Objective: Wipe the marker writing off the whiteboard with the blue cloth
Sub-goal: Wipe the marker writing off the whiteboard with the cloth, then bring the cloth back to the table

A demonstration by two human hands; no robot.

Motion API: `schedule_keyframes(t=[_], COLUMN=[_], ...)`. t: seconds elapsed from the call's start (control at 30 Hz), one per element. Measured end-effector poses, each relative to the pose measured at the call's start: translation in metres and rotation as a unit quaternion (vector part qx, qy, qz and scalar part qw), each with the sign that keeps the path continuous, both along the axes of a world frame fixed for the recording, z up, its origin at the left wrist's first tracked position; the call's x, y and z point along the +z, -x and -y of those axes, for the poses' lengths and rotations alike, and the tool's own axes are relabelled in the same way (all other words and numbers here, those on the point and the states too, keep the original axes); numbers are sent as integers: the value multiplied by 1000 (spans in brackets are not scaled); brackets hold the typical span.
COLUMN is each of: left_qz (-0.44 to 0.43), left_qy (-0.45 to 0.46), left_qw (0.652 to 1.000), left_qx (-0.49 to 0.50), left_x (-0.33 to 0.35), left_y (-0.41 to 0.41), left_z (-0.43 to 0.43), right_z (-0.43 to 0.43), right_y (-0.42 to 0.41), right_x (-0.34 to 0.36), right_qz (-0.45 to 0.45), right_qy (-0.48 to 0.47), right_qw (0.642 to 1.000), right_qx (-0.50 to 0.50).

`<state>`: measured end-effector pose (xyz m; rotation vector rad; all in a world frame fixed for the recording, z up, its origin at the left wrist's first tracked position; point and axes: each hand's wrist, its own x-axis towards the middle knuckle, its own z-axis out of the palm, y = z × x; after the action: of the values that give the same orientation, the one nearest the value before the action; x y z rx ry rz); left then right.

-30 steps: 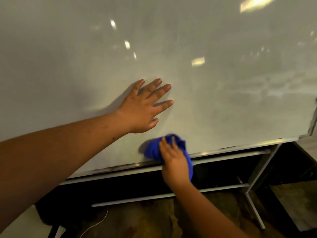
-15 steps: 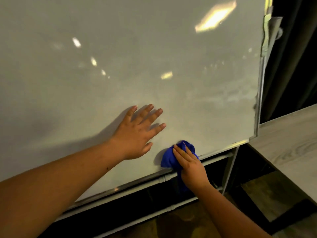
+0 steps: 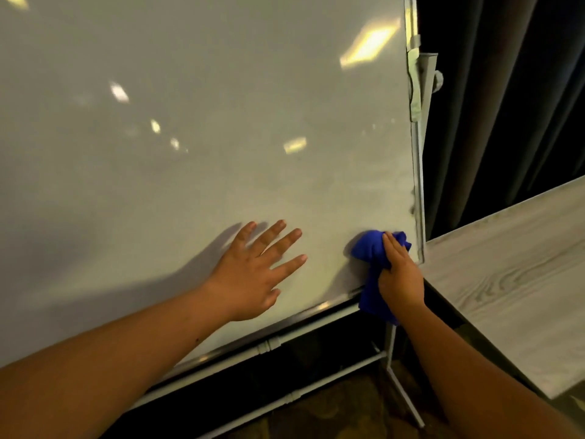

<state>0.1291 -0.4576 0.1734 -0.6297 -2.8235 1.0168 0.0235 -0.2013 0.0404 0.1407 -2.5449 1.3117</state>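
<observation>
1. Head view: blue cloth [image 3: 368, 248] is bunched against the whiteboard [image 3: 205, 137] at its lower right corner, with part of the cloth hanging below the bottom frame edge.
2. Right hand [image 3: 399, 277] is closed around the cloth, fingers [image 3: 392, 245] laid over the bunched top and pressing it to the board surface, close to the right frame rail.
3. Left hand [image 3: 253, 274] rests flat on the board to the left of the cloth, fingers spread, palm against the surface; hand and cloth are apart.
4. Board surface shows no legible marker writing; only faint pale smears near the right edge and bright reflections of ceiling lights are visible.
5. Metal stand [image 3: 392, 359] carries the board: horizontal tubes run under the bottom edge, and a leg descends to the floor below the right corner.
6. Grey wood-grain tabletop [image 3: 512, 280] sits just beside the board's right corner.
7. Dark curtain [image 3: 506, 106] hangs behind the tabletop and right of the board.
</observation>
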Motion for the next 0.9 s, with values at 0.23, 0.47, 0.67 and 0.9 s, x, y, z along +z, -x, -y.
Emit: schedule_keyframes(t=[0.23, 0.47, 0.67, 0.9], left_qz=[8, -2, 11, 23], left_qy=[-15, -36, -71, -98], left_qw=[1000, 998, 990, 987], left_qx=[-4, -54, -118, -129], left_x=[1, -2, -13, -34], left_y=[31, 79, 124, 159], left_z=[-69, -163, -266, -328], right_z=[-70, -180, -291, -348], right_y=[23, 45, 59, 84], right_x=[16, 42, 48, 22], right_qz=[4, -15, 30, 74], right_qy=[174, 146, 13, -150], right_qw=[982, 984, 992, 981], right_qx=[-73, -101, -118, -97])
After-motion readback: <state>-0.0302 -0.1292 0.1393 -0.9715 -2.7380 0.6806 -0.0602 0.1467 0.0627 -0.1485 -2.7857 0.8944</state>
